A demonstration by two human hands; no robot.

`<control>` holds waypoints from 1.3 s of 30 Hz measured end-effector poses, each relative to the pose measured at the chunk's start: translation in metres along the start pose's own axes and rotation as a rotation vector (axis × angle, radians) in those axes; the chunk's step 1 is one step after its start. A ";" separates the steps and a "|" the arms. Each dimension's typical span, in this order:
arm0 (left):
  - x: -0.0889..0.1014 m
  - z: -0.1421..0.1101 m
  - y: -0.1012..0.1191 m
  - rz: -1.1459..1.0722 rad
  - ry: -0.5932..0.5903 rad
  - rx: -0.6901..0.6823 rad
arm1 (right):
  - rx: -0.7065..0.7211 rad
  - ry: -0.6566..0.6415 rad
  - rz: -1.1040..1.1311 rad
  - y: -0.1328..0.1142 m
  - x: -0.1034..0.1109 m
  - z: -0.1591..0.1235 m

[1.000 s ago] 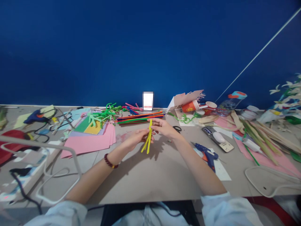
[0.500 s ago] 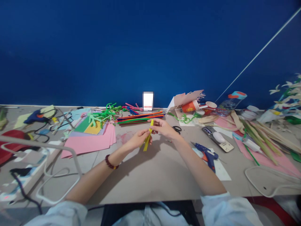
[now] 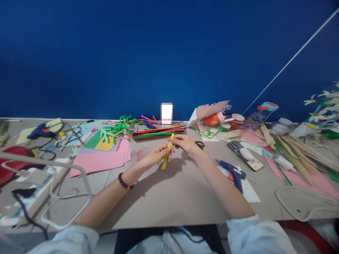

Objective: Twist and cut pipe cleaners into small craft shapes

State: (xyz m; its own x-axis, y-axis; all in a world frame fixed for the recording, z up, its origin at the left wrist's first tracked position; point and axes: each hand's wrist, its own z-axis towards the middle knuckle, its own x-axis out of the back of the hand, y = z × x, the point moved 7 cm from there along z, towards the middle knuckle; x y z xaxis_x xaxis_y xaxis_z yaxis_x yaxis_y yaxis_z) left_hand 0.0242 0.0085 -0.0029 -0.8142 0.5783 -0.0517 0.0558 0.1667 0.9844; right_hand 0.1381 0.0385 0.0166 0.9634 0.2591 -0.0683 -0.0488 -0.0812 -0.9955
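Above the table, my left hand (image 3: 158,155) and my right hand (image 3: 185,144) meet around a bent yellow pipe cleaner (image 3: 166,159). Its strands hang below my left fingers, and its top end sticks up by my right fingertips. Both hands grip it, and my fingers hide its middle. A bundle of multicoloured pipe cleaners (image 3: 158,132) lies just beyond my hands. Black-handled scissors (image 3: 200,144) sit near my right fingers.
A blue glue gun (image 3: 233,175) lies to the right, near a phone (image 3: 245,155). A stack of pink and coloured paper (image 3: 100,160) and green pipe-cleaner shapes (image 3: 112,130) lie left. Cables (image 3: 39,151) and a white wire frame (image 3: 45,190) sit further left.
The yellow pipe cleaner's strands have drawn together into a narrower bunch since the oldest frame. My hands have moved slightly closer around it.
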 end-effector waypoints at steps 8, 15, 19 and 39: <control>-0.002 0.000 -0.001 -0.028 -0.005 0.009 | 0.081 0.074 0.025 0.003 0.001 0.003; -0.001 0.002 -0.001 -0.031 -0.009 0.004 | 0.075 0.084 0.003 -0.001 0.002 0.003; 0.000 0.004 -0.006 -0.009 -0.011 0.036 | 0.111 0.157 -0.014 0.001 0.006 0.005; 0.002 0.001 0.000 0.384 0.161 -0.097 | 0.030 0.182 0.181 0.014 0.010 0.009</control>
State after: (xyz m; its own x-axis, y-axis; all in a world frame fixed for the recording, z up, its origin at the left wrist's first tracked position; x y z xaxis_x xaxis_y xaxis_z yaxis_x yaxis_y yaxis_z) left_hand 0.0234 0.0103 -0.0033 -0.8250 0.4507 0.3410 0.3242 -0.1168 0.9387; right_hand 0.1448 0.0491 0.0012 0.9698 0.0651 -0.2350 -0.2296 -0.0807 -0.9699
